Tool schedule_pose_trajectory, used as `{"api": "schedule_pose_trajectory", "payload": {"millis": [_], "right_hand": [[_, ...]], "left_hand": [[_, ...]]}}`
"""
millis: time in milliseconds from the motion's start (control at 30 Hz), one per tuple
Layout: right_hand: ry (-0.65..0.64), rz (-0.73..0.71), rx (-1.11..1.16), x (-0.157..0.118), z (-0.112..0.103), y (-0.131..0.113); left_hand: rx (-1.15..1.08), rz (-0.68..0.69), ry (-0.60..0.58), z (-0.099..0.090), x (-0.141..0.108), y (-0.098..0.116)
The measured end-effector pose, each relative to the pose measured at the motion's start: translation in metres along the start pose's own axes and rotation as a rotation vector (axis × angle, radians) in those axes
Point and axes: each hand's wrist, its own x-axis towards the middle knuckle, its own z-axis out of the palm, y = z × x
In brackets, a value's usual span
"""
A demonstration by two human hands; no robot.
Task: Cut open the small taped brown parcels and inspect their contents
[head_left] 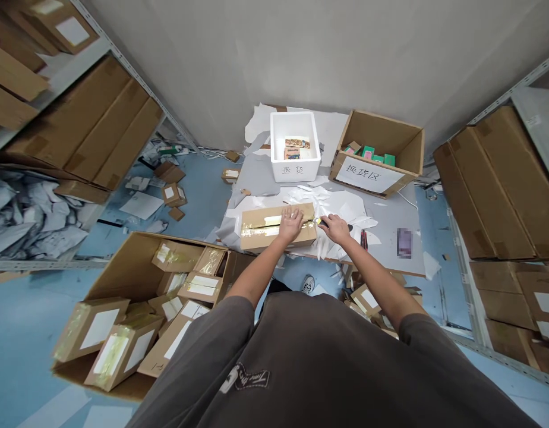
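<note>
A long cardboard box point(259, 233) lies across the front of the table, a dark slit running along its taped top seam. My left hand point(291, 223) rests on the top of this box, right of its middle, with the fingers spread. Just past the box's right end, my right hand point(335, 228) is closed round a yellow and black box cutter point(319, 222). The cutter's tip points left and is close to the box's right end; whether it touches the cardboard is too small to tell.
Behind stand a white foam bin point(294, 173) and a cardboard bin point(368, 175) holding green boxes. Paper scraps point(352, 207) cover the table. A large carton point(118, 255) of parcels is at left. Shelves point(464, 238) flank both sides; parcels point(366, 299) lie below the table's front edge.
</note>
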Motion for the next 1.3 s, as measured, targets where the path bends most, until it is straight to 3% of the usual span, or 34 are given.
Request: {"api": "schedule_pose_trajectory", "payload": {"millis": [900,1100,1300], "right_hand": [[0.013,0.045,-0.034,-0.007,0.002,0.002],[-0.015,0.002,-0.037,0.003,-0.002,-0.004],[-0.013,-0.031,-0.007,0.009,-0.008,0.005]], "left_hand": [[-0.061,-0.021,0.015,0.002,0.0,-0.001],[-0.067,-0.023,0.021,0.002,0.001,-0.003],[-0.068,-0.029,0.007,0.002,0.002,-0.005]]}}
